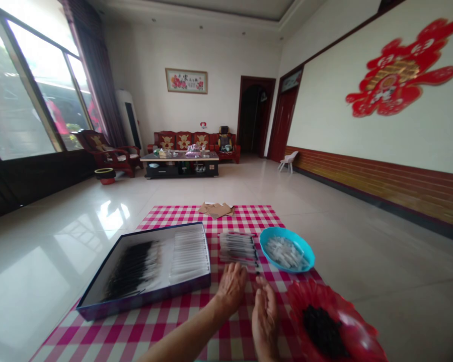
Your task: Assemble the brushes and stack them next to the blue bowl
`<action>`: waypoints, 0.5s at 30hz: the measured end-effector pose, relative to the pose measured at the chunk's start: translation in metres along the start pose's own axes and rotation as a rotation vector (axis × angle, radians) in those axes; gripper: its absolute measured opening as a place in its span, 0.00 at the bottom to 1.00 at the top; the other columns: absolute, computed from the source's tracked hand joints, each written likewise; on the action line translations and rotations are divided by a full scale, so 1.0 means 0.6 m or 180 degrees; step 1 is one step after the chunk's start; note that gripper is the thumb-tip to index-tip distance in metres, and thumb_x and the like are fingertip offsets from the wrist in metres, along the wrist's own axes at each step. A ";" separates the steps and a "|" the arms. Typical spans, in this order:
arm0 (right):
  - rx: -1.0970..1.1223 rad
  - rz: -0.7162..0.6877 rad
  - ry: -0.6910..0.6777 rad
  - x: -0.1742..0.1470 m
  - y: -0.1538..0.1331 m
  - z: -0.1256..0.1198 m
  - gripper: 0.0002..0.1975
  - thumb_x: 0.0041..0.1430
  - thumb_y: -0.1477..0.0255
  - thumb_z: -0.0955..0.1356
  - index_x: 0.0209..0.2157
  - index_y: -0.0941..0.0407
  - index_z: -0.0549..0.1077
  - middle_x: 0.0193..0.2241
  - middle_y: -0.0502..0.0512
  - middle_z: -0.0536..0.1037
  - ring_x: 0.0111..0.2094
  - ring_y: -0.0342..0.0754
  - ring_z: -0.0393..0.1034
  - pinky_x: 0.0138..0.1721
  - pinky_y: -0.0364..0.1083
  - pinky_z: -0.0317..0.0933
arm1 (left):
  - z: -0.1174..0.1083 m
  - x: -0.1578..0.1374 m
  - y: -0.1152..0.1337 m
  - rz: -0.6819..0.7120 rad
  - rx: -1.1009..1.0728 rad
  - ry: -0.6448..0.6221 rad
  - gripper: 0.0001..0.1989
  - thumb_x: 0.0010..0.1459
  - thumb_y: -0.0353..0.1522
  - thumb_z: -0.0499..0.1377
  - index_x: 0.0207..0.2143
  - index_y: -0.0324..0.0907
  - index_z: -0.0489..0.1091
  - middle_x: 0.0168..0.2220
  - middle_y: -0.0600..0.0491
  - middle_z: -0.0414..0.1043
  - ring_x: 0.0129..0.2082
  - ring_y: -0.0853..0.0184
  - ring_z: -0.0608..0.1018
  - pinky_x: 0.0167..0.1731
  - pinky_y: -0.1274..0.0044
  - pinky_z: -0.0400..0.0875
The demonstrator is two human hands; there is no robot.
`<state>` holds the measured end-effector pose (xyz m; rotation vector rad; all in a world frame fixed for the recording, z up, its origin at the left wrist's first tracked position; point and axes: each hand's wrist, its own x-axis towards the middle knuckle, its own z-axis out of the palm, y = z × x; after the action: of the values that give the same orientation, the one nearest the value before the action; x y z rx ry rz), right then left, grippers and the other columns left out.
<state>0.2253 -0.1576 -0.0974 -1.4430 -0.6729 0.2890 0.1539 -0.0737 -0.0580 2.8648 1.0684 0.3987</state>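
Note:
Several slim, clear pens [237,247] with dark ends lie side by side in a row on the checked cloth. At the near side of this row is my left hand [232,287], knuckles up and fingers curled down together; what lies under its fingertips is hidden. Just right of it, my right hand [265,314] is turned palm inward, thumb and fingers a little apart, with nothing visible in it. A small black pen end shows just above its fingertips. To the left, a shallow box [143,296] holds black sticks and a row of whitish, clear tubes.
A blue bowl [310,251] of clear plastic pieces stands right of the pens. Nearer, a red bowl [362,332] holds small black parts. Torn cardboard [217,210] lies at the far edge of the checked tablecloth [173,332]. A coffee table [181,157] and sofa are beyond.

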 end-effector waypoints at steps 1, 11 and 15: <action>-0.0012 0.0017 0.0011 0.000 0.002 0.001 0.24 0.56 0.56 0.60 0.47 0.57 0.68 0.47 0.62 0.74 0.48 0.55 0.69 0.46 0.51 0.63 | 0.002 0.001 -0.001 -0.0049 0.0018 -0.0019 0.11 0.58 0.28 0.49 0.41 0.38 0.66 0.40 0.45 0.65 0.42 0.59 0.67 0.43 0.68 0.63; -0.0038 0.0307 0.0048 -0.005 -0.023 -0.006 0.23 0.57 0.56 0.60 0.46 0.56 0.68 0.46 0.60 0.74 0.48 0.54 0.69 0.45 0.48 0.64 | -0.022 -0.054 -0.003 -0.0358 -0.0271 0.0593 0.10 0.58 0.26 0.48 0.39 0.40 0.67 0.39 0.46 0.68 0.41 0.62 0.71 0.43 0.72 0.63; 0.0084 0.0301 -0.0233 -0.010 -0.044 -0.006 0.22 0.57 0.54 0.60 0.43 0.57 0.70 0.41 0.58 0.77 0.43 0.53 0.71 0.39 0.46 0.67 | -0.064 -0.083 -0.013 -0.0363 -0.1155 0.0822 0.08 0.60 0.29 0.48 0.34 0.42 0.66 0.30 0.53 0.69 0.32 0.67 0.73 0.35 0.78 0.64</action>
<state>0.2170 -0.1672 -0.0731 -1.4469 -0.6586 0.4247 0.1025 -0.1014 -0.0332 2.4675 1.0588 0.8734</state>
